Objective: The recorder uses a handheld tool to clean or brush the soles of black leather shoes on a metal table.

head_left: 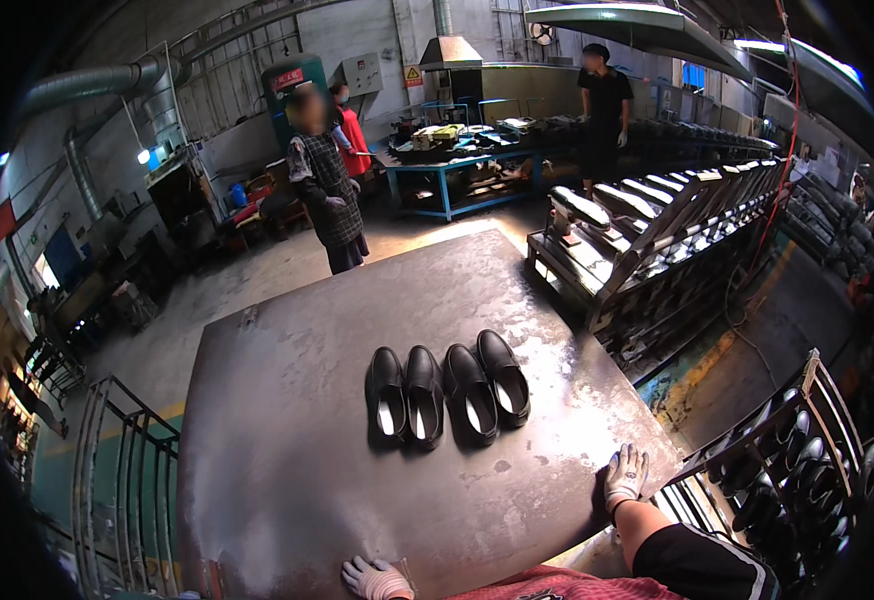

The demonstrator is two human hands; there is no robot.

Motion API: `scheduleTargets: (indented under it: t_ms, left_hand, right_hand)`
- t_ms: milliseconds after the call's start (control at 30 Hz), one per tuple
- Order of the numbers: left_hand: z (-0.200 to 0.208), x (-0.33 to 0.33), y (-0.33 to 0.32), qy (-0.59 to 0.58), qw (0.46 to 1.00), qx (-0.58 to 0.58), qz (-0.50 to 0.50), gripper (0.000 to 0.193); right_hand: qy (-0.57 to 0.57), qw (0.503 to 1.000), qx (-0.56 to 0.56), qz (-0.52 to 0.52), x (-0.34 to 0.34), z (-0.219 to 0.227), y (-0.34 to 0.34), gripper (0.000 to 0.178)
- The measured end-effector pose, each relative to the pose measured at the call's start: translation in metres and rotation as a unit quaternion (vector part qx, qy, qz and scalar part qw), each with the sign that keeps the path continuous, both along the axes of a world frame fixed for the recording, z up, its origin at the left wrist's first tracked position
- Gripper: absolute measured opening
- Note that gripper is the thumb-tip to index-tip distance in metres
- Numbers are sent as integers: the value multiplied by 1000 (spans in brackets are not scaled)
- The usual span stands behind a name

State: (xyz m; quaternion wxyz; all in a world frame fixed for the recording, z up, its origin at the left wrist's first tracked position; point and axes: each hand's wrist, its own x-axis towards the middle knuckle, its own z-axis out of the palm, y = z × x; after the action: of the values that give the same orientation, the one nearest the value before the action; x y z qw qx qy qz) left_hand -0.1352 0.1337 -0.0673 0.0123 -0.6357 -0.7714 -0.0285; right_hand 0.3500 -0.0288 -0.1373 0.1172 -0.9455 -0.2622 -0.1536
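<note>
Two pairs of black slip-on shoes stand side by side on a large dark metal tabletop (297,400), toes pointing away from me. The left pair (424,385) shows pale insoles, and so does the right pair (470,390), whose rightmost shoe sits a little farther off. My left hand (377,578), in a whitish glove, rests at the near edge with its fingers stretched out, holding nothing. At the right edge lies my right hand (625,474), also gloved, fingers spread flat on the metal. Neither hand touches the shoes.
Beyond the table's right corner runs a long conveyor rack (657,220). A wire rack of dark shoes (797,450) stands near right, metal railings (127,470) at left. A person in a checked apron (332,190) stands past the far edge; two more people are farther back.
</note>
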Motion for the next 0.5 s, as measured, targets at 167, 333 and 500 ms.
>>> scheduleTargets:
  t_ms: [167, 333, 500]
  left_hand:
    - [-17, -7, -3, -17, 999, 44, 24, 54]
    - [-10, 0, 0, -50, 997, 33, 41, 49]
    - [-11, -2, 4, -46, 998, 22, 30, 50]
  right_hand:
    - [17, 1000, 5, 8, -6, 2, 4, 50]
    - [23, 1000, 10, -5, -5, 10, 3, 51]
    - [39, 999, 13, -11, -11, 17, 10, 51]
